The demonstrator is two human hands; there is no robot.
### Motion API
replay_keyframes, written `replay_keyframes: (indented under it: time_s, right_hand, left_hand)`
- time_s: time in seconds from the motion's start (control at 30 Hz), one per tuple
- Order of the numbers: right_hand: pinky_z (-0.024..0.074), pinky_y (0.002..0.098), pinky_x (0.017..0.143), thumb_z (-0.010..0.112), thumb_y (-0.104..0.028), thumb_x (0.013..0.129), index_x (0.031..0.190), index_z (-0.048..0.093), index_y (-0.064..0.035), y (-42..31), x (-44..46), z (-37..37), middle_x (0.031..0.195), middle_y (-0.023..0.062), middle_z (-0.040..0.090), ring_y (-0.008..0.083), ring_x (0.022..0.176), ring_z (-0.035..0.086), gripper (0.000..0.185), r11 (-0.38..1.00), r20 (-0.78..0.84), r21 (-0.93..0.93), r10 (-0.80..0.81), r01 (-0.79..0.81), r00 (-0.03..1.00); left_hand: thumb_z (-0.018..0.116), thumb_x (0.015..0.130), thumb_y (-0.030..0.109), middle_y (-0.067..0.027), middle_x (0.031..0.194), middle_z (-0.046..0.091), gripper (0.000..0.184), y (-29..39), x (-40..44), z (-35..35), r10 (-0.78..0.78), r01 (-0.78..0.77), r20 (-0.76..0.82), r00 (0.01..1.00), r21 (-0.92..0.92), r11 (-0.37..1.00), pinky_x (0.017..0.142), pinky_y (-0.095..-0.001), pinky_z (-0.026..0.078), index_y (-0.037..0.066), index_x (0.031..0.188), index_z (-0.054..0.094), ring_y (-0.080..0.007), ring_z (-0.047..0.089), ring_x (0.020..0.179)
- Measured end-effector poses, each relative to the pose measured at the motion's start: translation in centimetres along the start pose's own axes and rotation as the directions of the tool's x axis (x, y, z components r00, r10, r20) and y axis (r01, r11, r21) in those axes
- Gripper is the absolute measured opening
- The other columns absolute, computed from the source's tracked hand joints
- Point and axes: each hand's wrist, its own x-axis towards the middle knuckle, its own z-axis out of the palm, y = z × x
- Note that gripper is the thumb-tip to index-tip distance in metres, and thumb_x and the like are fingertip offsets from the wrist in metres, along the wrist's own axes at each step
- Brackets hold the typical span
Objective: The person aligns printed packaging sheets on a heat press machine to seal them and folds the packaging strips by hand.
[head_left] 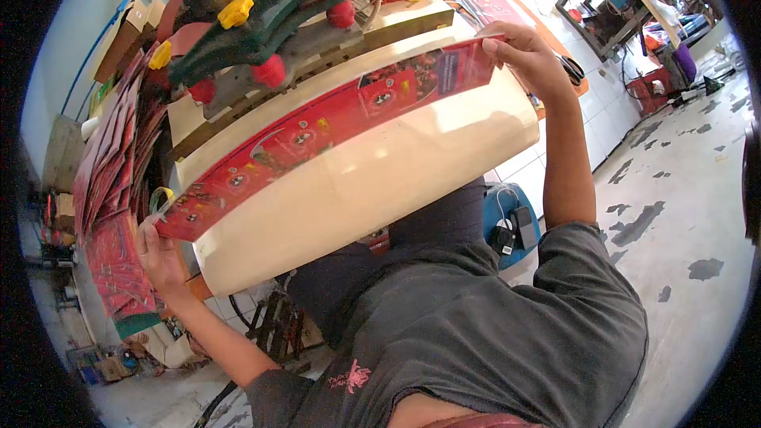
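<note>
A long red printed strip [297, 141] with pictures of food is stretched lengthwise across a cream-coloured sheet or board [365, 182] in front of my body. My left hand [161, 260] pinches the strip's left end near the board's left corner. At the opposite end, my right hand [525, 57] grips the strip's upper right corner between thumb and fingers. A small yellow-green curved piece [162, 200] shows just above my left fingers; its kind is unclear. The board's near edge bends down over my lap.
Behind the board stands a machine with a dark green arm [265, 28], red feet and yellow knobs. Red printed sheets [111, 182] pile up at left. Black-handled scissors [571, 70] lie beyond my right wrist; a blue stool [511, 250] holds chargers. A cluttered workbench [614, 8] stands far right.
</note>
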Motion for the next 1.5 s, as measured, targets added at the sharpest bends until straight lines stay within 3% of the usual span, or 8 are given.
replay_keyframes:
  time_s: [0.1, 0.2, 0.27, 0.4, 0.53, 0.63, 0.9, 1.5]
  right_hand:
    - [0.0479, 0.026, 0.076, 0.071, -0.025, 0.1, 0.107, 0.074, -0.002, 0.6, -0.6, 0.4, 0.096, 0.0004, 0.068, 0.0085, 0.086, 0.06, 0.025, 0.999, -0.014, -0.033, -0.029, 0.029, 0.999]
    - [0.0485, 0.0256, 0.076, 0.072, -0.022, 0.099, 0.106, 0.075, -0.0003, 2.9, -1.7, 0.4, 0.091, -0.0008, 0.068, 0.0078, 0.085, 0.061, 0.023, 0.996, -0.008, -0.079, 0.04, -0.041, 0.999]
    - [0.0481, 0.0253, 0.074, 0.072, -0.023, 0.099, 0.105, 0.075, -0.0001, 5.8, -2.6, -0.2, 0.087, -0.0027, 0.068, 0.0069, 0.082, 0.06, 0.024, 0.976, 0.021, -0.113, 0.188, -0.185, 0.982]
    - [0.0481, 0.0259, 0.073, 0.072, -0.022, 0.099, 0.098, 0.074, 0.0005, 3.7, -3.0, 1.2, 0.088, -0.0033, 0.068, 0.006, 0.083, 0.06, 0.023, 0.949, -0.046, -0.209, 0.232, -0.237, 0.972]
    - [0.0439, 0.0288, 0.068, 0.07, -0.023, 0.1, 0.114, 0.069, -0.0002, 4.4, -2.1, 3.6, 0.079, -0.0048, 0.059, 0.0064, 0.075, 0.052, 0.027, 0.95, -0.103, -0.077, 0.295, -0.303, 0.95]
    - [0.0457, 0.0295, 0.069, 0.067, -0.021, 0.101, 0.131, 0.065, -0.0064, 2.8, -1.2, 4.9, 0.079, 0.0011, 0.06, 0.0097, 0.075, 0.055, 0.033, 0.89, -0.232, -0.33, 0.246, -0.314, 0.941]
    - [0.0547, 0.0435, 0.082, 0.061, -0.011, 0.097, 0.128, 0.071, -0.0216, 5.3, 2.5, 6.6, 0.108, 0.0098, 0.078, 0.0304, 0.099, 0.073, 0.034, 0.669, -0.278, -0.714, 0.001, -0.207, 0.961]
    - [0.0546, 0.0461, 0.083, 0.063, -0.02, 0.095, 0.122, 0.075, -0.0224, 5.2, 2.7, 7.2, 0.102, 0.0134, 0.076, 0.0347, 0.096, 0.073, 0.03, 0.64, -0.36, -0.717, 0.0, -0.277, 0.933]
  left_hand:
    - [0.066, 0.104, 0.022, -0.0074, 0.116, 0.07, 0.025, -1.1, -0.5, -1.2, -0.067, 0.082, 0.116, 0.991, -0.136, 0.987, 0.099, -0.0344, 0.049, 0.0, 0.115, 0.07, -0.016, 0.063, 0.109]
    - [0.071, 0.101, 0.023, -0.0065, 0.111, 0.072, 0.027, -2.5, -1.8, -2.3, 0.013, -0.066, 0.136, 0.991, 0.395, 0.916, 0.094, -0.0309, 0.049, -0.002, 0.112, 0.072, -0.0137, 0.064, 0.103]
    - [0.074, 0.099, 0.022, -0.0046, 0.103, 0.074, 0.027, -2.4, -2.7, -1.9, -0.245, 0.188, 0.114, 0.963, 0.367, 0.911, 0.086, -0.0269, 0.049, -0.002, 0.11, 0.073, -0.0111, 0.065, 0.093]
    - [0.072, 0.1, 0.02, -0.0006, 0.097, 0.073, 0.024, -0.1, -2.8, 2.5, -0.294, 0.272, 0.063, 0.954, 0.234, 0.933, 0.08, -0.0244, 0.049, -0.002, 0.11, 0.073, -0.0082, 0.064, 0.085]
    - [0.068, 0.103, 0.021, 0.0014, 0.094, 0.071, 0.03, -0.8, -1.2, 4.5, -0.277, 0.284, -0.068, 0.959, 0.28, 0.917, 0.074, -0.0218, 0.046, -0.002, 0.121, 0.07, -0.0024, 0.058, 0.08]
    - [0.066, 0.104, 0.022, 0.0001, 0.094, 0.071, 0.036, -1.9, 0.3, 5.8, -0.14, 0.169, -0.097, 0.985, 0.47, 0.866, 0.073, -0.0224, 0.047, 0.0, 0.133, 0.066, -0.0041, 0.059, 0.077]
    - [0.056, 0.108, 0.034, -0.0197, 0.128, 0.072, 0.042, -2.3, 3.5, 7.9, -0.145, 0.053, 0.051, 0.988, 0.772, 0.633, 0.104, -0.0362, 0.047, 0.005, 0.136, 0.068, -0.0252, 0.066, 0.119]
    - [0.06, 0.107, 0.031, -0.0193, 0.123, 0.074, 0.042, -2.4, 3.4, 8.7, -0.144, 0.124, -0.039, 0.989, 0.751, 0.648, 0.101, -0.0346, 0.048, -0.003, 0.131, 0.068, -0.0237, 0.069, 0.111]
